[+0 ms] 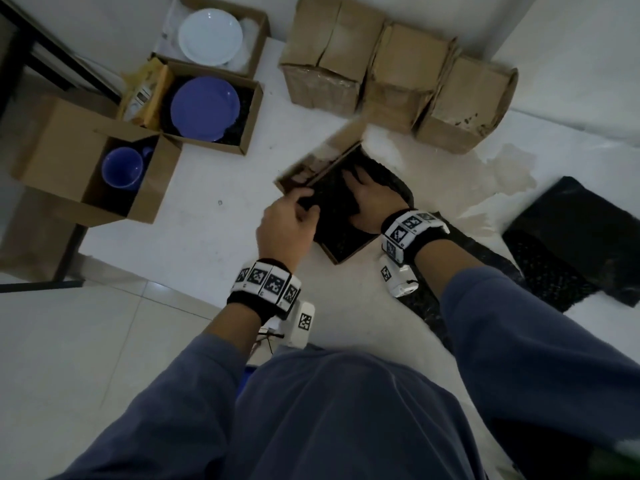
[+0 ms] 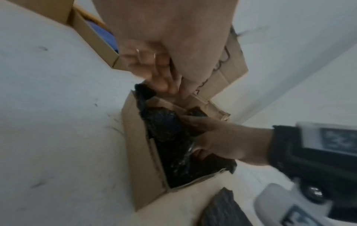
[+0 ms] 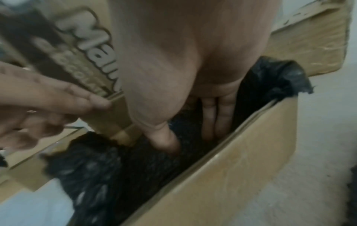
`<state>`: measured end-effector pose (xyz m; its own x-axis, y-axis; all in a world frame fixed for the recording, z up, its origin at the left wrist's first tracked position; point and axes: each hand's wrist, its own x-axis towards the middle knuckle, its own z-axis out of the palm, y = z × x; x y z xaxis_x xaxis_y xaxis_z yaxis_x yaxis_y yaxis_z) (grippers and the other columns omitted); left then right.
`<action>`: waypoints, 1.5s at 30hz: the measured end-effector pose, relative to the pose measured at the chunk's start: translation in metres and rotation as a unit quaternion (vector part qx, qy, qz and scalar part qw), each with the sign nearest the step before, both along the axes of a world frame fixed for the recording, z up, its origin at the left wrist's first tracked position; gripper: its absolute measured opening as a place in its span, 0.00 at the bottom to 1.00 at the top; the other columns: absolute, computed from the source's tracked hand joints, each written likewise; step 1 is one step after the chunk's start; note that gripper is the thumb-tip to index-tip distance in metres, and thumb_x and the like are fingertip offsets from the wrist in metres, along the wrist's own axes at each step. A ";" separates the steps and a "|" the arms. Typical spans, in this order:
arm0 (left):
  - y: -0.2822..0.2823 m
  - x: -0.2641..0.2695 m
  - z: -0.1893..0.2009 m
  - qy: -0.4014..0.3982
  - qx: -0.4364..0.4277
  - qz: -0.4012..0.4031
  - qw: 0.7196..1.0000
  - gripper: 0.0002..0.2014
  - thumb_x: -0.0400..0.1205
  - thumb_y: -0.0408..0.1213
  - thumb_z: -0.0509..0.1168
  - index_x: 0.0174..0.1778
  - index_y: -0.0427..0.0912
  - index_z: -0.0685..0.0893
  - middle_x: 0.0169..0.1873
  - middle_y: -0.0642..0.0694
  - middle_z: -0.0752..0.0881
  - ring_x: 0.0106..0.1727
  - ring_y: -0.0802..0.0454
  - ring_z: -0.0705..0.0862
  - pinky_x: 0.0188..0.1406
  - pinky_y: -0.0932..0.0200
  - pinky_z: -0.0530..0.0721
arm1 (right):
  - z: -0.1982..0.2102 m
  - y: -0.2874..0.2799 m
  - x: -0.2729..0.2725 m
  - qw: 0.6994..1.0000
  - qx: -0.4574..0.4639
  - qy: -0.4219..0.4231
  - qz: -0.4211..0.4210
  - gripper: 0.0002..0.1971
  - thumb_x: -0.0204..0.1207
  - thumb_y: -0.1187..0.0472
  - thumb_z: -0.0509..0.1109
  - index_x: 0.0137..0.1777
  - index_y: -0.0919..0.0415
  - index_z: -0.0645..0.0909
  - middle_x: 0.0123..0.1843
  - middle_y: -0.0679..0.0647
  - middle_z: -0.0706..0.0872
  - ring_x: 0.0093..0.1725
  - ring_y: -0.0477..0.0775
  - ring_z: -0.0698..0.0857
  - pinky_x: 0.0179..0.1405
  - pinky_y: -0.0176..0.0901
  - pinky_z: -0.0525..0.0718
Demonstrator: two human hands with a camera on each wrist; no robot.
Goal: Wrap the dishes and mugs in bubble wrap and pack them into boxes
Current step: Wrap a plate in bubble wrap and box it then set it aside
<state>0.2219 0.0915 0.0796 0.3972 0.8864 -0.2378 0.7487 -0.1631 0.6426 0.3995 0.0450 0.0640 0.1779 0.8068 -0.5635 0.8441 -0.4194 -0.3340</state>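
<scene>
Head view: seven boxes sit on the white floor. Three are open at ten and eleven o'clock: one holds a white plate, one a blue plate, one a blue mug. Three closed boxes stand in a row at one o'clock. The seventh, the box at centre, is open and filled with black wrap. A second sheet of black wrap lies at three o'clock, well apart from the box. The right hand lies flat inside the box, fingers straight, pressing the wrap down. The left hand, at the box's nine o'clock corner, has its fingers curled round a fold of the wrap at the rim.

Left wrist view: the left hand fills twelve o'clock, fingertips pinching a black tuft of wrap at the corner of the box. The right hand comes in from three o'clock and rests on the wrap. What the wrap covers cannot be told.

Right wrist view: the right hand hangs from twelve o'clock, thumb and two straight fingers pushed down into the wrap beside the wall of the box. The left hand at nine o'clock lies against a printed flap, blurred; its grip cannot be told from here.
</scene>
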 end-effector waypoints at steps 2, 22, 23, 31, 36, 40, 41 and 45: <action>0.002 -0.005 -0.003 0.021 0.093 0.017 0.995 0.15 0.77 0.46 0.71 0.60 0.57 0.85 0.51 0.49 0.77 0.50 0.50 0.81 0.46 0.50 0.87 | -0.001 -0.006 -0.007 1.000 0.026 -0.014 -0.004 0.44 0.73 0.54 0.74 0.86 0.57 0.56 0.86 0.63 0.54 0.73 0.71 0.73 0.65 0.60 0.81; 0.020 -0.019 -0.020 -0.030 -0.013 -0.141 0.989 0.39 0.65 0.39 0.83 0.67 0.55 0.67 0.62 0.44 0.77 0.59 0.45 0.78 0.56 0.44 0.85 | 0.012 0.010 -0.039 0.980 -0.069 -0.071 -0.171 0.43 0.72 0.42 0.73 0.83 0.54 0.58 0.83 0.65 0.58 0.72 0.76 0.70 0.64 0.70 0.77; 0.017 -0.020 -0.019 -0.028 -0.026 -0.142 0.989 0.38 0.68 0.38 0.81 0.68 0.57 0.66 0.62 0.44 0.76 0.57 0.46 0.79 0.55 0.44 0.86 | 0.010 0.007 -0.039 0.980 -0.060 -0.075 -0.177 0.44 0.72 0.41 0.73 0.83 0.54 0.57 0.82 0.66 0.58 0.72 0.77 0.70 0.66 0.69 0.77; 0.012 -0.015 0.017 0.172 -0.046 -0.193 0.965 0.41 0.80 0.46 0.68 0.84 0.57 0.51 0.60 0.35 0.81 0.56 0.35 0.83 0.52 0.46 0.83 | -0.018 -0.013 -0.038 0.976 -0.011 -0.107 -0.188 0.50 0.68 0.44 0.78 0.85 0.53 0.53 0.84 0.64 0.51 0.77 0.78 0.63 0.77 0.74 0.64; 0.013 0.031 0.027 0.108 -0.115 -0.170 0.973 0.33 0.79 0.46 0.67 0.78 0.41 0.63 0.65 0.35 0.80 0.62 0.35 0.82 0.60 0.39 0.85 | -0.032 -0.022 -0.046 0.971 0.025 -0.135 -0.195 0.48 0.69 0.46 0.77 0.84 0.53 0.55 0.85 0.63 0.53 0.78 0.77 0.61 0.76 0.69 0.67; 0.019 0.072 0.031 0.086 -0.079 -0.188 0.975 0.32 0.82 0.33 0.62 0.82 0.40 0.60 0.75 0.37 0.74 0.75 0.39 0.73 0.75 0.47 0.74 | -0.034 -0.024 -0.044 0.967 0.062 -0.129 -0.210 0.44 0.68 0.51 0.77 0.82 0.55 0.60 0.82 0.64 0.59 0.72 0.76 0.67 0.72 0.69 0.73; 0.022 0.080 0.030 0.087 -0.068 -0.198 0.974 0.28 0.81 0.30 0.62 0.79 0.41 0.64 0.74 0.38 0.74 0.75 0.40 0.74 0.74 0.48 0.73 | -0.034 -0.024 -0.044 0.966 0.071 -0.126 -0.212 0.43 0.68 0.51 0.77 0.81 0.56 0.61 0.81 0.64 0.61 0.71 0.76 0.68 0.70 0.69 0.74; 0.031 0.101 0.019 0.161 -0.011 -0.308 0.938 0.18 0.82 0.28 0.60 0.68 0.42 0.74 0.69 0.42 0.73 0.67 0.41 0.78 0.67 0.42 0.78 | -0.036 -0.029 -0.043 0.961 0.113 -0.099 -0.232 0.40 0.67 0.55 0.78 0.78 0.61 0.66 0.77 0.65 0.65 0.68 0.74 0.71 0.68 0.67 0.77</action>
<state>0.3229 0.1222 0.0983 0.7365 0.5067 -0.4482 0.6728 -0.6177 0.4072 0.3565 0.0165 0.0275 0.6337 0.7122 -0.3019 0.6398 -0.7019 -0.3130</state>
